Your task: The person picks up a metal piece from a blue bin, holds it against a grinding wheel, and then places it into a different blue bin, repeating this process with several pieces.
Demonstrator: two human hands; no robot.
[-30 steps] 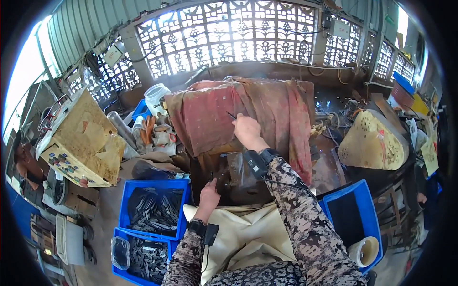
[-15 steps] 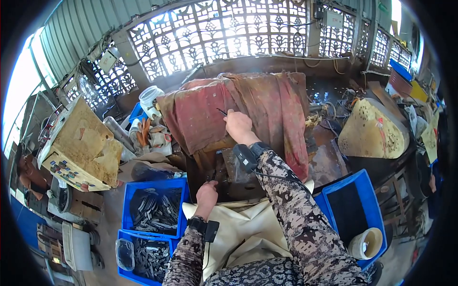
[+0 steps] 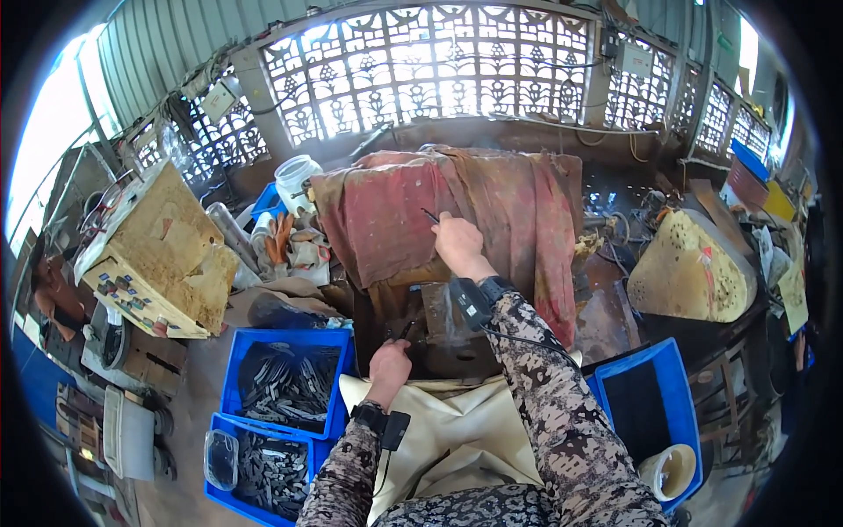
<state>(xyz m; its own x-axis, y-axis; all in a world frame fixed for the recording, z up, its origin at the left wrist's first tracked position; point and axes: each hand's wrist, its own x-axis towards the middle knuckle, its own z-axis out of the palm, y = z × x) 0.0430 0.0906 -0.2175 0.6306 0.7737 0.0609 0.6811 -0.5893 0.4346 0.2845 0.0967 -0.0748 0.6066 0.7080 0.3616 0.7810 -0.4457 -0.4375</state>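
Note:
My right hand (image 3: 458, 243) is closed on a thin dark strip (image 3: 428, 214), which points up and left in front of a red-brown stained cloth (image 3: 386, 206). The cloth drapes over a large boxy thing whose shape is mostly hidden. Lower down, my left hand (image 3: 388, 367) grips another small dark strip (image 3: 407, 330), its tip sticking up toward the dim opening under the cloth. To the left of that hand, a blue bin (image 3: 347, 386) holds many dark flat metal strips (image 3: 294, 386). A second blue bin (image 3: 215, 502) of similar, shorter pieces sits nearer.
A cream apron (image 3: 448, 422) covers my lap. On the right is a blue crate (image 3: 680, 373) with a dark inside and a cream bucket (image 3: 674, 470). A stained control box (image 3: 158, 255) stands left, and a yellowish spotted block (image 3: 694, 268) right. Gloves (image 3: 281, 241) lie beside a white tub (image 3: 299, 176).
The whole view has shifted, so the scene sits slightly lower and mostly further right. The strip in my left hand now leans more to the right. Both hands keep their grip.

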